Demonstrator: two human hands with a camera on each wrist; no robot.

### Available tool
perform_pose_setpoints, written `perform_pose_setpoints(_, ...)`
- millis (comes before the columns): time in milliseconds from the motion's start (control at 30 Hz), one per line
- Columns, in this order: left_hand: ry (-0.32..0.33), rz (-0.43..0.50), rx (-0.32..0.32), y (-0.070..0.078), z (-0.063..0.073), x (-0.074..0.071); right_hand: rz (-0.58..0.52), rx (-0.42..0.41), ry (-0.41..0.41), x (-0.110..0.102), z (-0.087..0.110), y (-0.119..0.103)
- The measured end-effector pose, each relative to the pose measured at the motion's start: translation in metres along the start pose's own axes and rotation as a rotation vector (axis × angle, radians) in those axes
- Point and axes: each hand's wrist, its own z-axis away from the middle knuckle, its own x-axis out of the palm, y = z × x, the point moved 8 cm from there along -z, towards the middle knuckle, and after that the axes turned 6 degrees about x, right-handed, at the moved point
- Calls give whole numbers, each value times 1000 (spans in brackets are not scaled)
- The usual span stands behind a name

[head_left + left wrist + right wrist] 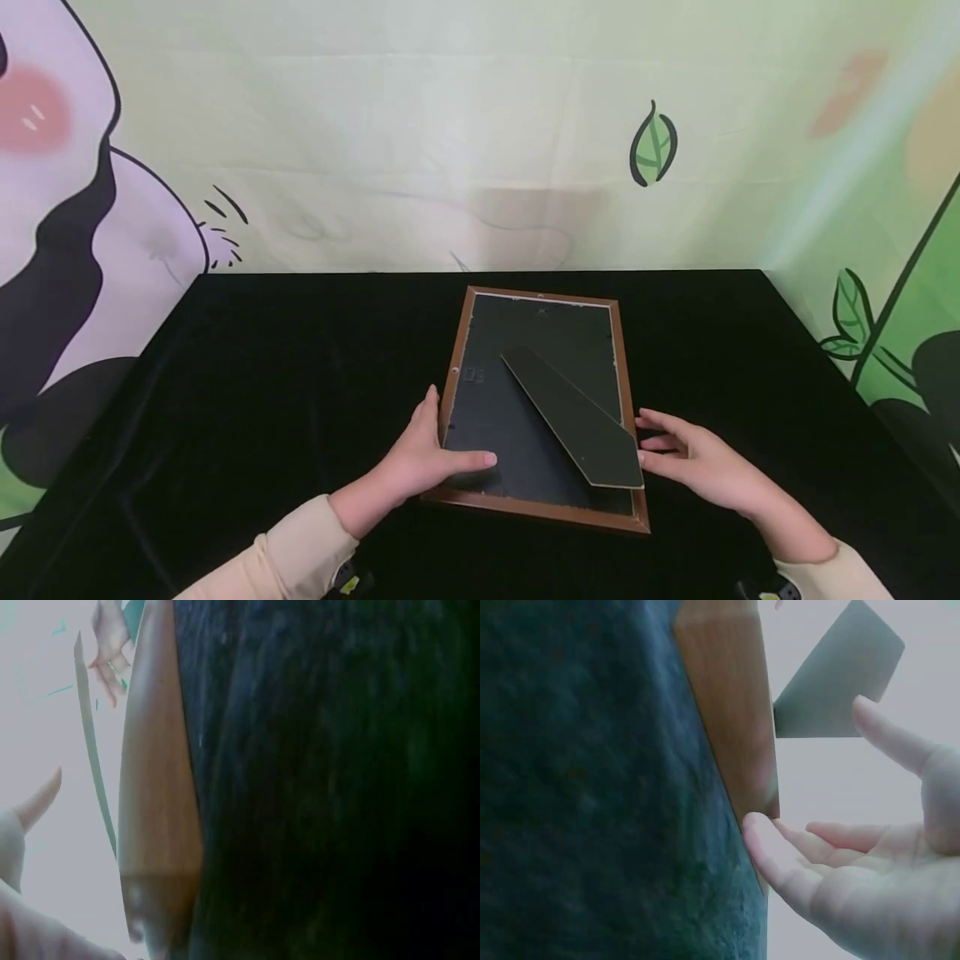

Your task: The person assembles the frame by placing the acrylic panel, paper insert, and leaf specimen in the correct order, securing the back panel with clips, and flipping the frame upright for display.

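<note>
A picture frame (537, 515) with a brown wooden border lies face down on a black cloth. Its dark backing faces up, and an easel stand (577, 425) slants across it to the lower right. Along the frame's left edge rests my left hand (423, 454), fingers straight beside the border and thumb stretched over the backing. My right hand (693, 458) is at the right edge, its fingers loosely extended. In the right wrist view, a fingertip (761, 832) touches the wooden side near a corner, while the thumb appears close to the stand, contact unclear.
The black cloth (247, 400) covers the table, whose far edge meets a pale printed backdrop (375, 150) with leaves and a cartoon figure. Beige sleeves (285, 550) cover both forearms.
</note>
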Motion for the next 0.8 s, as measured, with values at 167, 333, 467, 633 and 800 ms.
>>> perform_pose_setpoints(167,22,-40,87,2,-15,-12,85,11,75,-11,-15,-1)
perform_pose_setpoints(333,-1,5,96,-2,-33,-16,125,47,110,-17,-31,2)
perform_pose_setpoints(467,-4,19,57,-8,-43,-18,131,62,99,-16,-41,4)
perform_pose_setpoints(633,-13,-18,35,-9,-48,-20,151,66,85,-12,-46,7)
perform_pose_setpoints(800,-69,-75,14,-11,-52,-17,165,75,103,-12,-47,8)
